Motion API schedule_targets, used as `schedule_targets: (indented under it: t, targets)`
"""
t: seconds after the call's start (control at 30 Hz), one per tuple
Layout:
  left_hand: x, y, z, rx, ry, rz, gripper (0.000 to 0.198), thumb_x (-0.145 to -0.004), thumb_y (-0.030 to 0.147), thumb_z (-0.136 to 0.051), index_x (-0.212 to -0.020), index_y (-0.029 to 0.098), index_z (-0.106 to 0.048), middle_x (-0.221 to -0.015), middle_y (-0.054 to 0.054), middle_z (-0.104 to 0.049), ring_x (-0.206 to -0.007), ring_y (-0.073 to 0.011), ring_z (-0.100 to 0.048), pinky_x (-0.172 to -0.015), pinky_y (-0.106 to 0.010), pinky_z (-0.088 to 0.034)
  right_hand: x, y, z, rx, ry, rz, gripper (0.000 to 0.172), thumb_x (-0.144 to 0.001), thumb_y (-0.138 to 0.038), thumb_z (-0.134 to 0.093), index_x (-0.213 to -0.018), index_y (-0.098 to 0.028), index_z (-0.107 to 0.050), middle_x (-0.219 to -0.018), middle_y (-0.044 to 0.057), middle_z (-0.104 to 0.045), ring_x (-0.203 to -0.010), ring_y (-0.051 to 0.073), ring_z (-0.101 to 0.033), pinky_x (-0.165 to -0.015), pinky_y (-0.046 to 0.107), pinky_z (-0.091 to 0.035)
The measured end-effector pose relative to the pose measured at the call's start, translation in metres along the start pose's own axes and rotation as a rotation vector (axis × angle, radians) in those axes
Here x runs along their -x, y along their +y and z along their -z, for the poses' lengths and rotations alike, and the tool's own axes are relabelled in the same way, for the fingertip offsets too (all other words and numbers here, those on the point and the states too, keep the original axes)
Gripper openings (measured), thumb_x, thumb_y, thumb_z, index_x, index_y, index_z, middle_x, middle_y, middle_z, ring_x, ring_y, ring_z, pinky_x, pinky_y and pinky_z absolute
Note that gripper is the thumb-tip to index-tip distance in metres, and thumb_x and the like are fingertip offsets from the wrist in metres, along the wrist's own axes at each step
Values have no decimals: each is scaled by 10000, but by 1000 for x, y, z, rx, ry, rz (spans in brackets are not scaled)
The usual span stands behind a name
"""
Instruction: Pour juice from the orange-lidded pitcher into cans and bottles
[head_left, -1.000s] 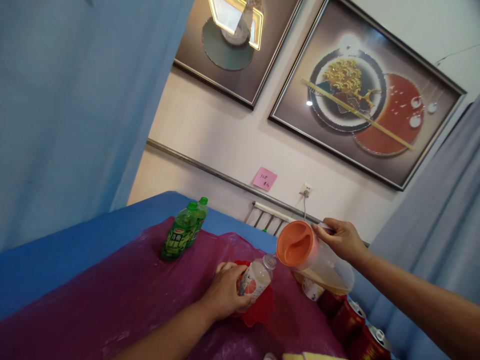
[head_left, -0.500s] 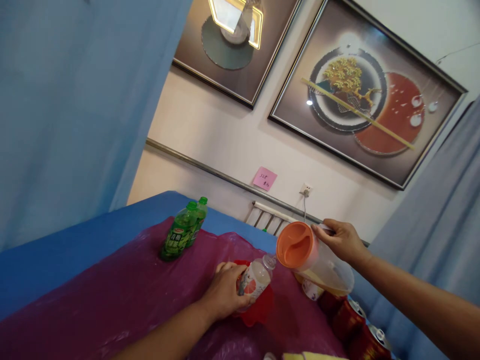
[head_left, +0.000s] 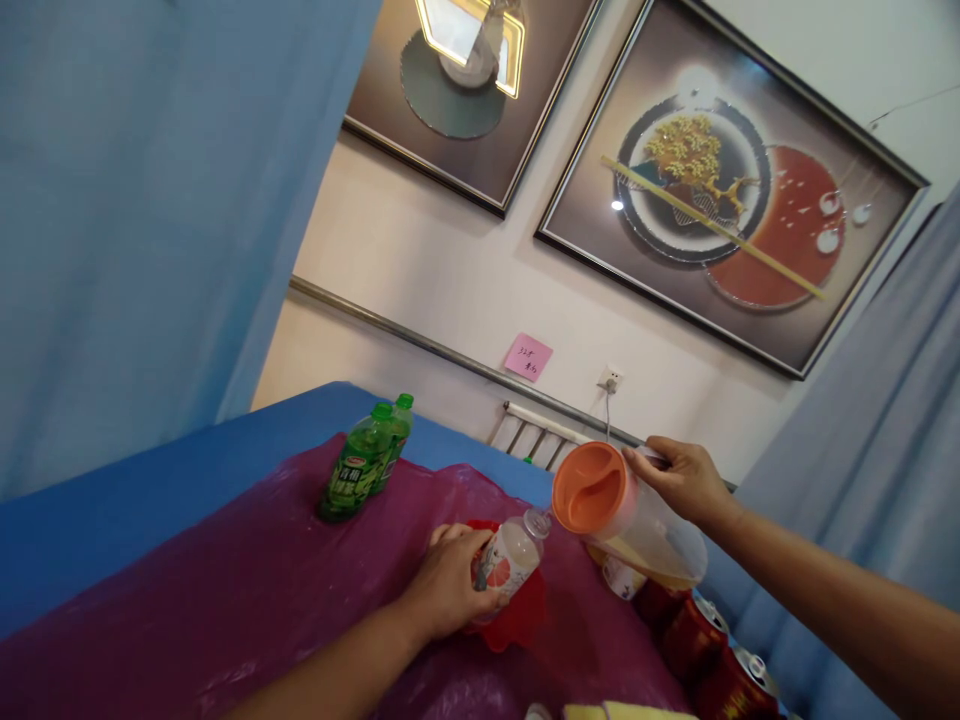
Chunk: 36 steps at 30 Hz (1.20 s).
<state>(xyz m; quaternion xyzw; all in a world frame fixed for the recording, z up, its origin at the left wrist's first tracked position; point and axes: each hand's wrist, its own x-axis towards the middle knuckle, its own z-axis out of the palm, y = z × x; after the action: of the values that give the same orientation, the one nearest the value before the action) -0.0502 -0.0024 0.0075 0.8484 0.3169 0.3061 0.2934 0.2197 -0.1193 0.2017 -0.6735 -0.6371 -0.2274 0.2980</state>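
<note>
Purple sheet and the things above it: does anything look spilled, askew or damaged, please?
No clear spill or damage stands out. The sheet has a wavy far edge. The jug is tipped in the right hand, and the clear bottle leans in the left hand; both are held, so neither looks fallen.

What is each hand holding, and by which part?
Left hand: clear bottle, fingers around its labelled body. Right hand: orange-topped pitcher, by its handle.

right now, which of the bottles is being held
The clear, white-labelled bottle: the left hand grips it, while the two green bottles stand farther back, untouched.
</note>
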Motion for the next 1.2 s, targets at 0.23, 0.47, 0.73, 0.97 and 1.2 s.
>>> schedule_targets:
  t: [0.23,0.47,0.73,0.97,1.2]
  targets:
    - [-1,-4,-3,11,9,-17,518,-582,420,-840,-1058,265,-706,-1022,-30,-676,-1023,-266,-573,-970,-369,-357,0,0,1,3,4,26,547,-864,-609,-547,-563,-243,-275,-548,-62,-213,-522,102,-241,-475,249,-220]
    - [-1,-3,-2,11,10,-16,498,-587,427,-833,-1041,267,-707,-1007,-25,-676,-1024,-271,-579,-965,-362,-357,0,1,1,7,4,13,545,-851,-617,-549,-559,-242,-283,-553,-62,-218,-520,102,-246,-476,247,-221]
    - [-1,-5,-3,7,7,-4,546,-575,431,-847,-1074,258,-709,-1035,-36,-672,-1037,-275,-572,-979,-374,-358,0,1,1,18,20,34,554,-860,-630,-540,-552,-241,-293,-538,-63,-224,-511,100,-248,-469,247,-223]
    - [0,-4,-1,7,-1,-12,538,-587,431,-833,-1081,264,-703,-1036,-28,-677,-1038,-272,-575,-974,-366,-363,1,-2,0,16,24,41,559,-862,-628,-534,-552,-243,-273,-541,-64,-221,-502,96,-245,-462,246,-217]
    - [-1,-4,-2,0,-8,-9,537,-590,441,-820,-1086,269,-705,-1050,-30,-694,-1045,-289,-588,-985,-375,-362,2,0,0,14,14,29,557,-858,-629,-538,-551,-242,-280,-539,-61,-229,-504,97,-255,-463,245,-218]
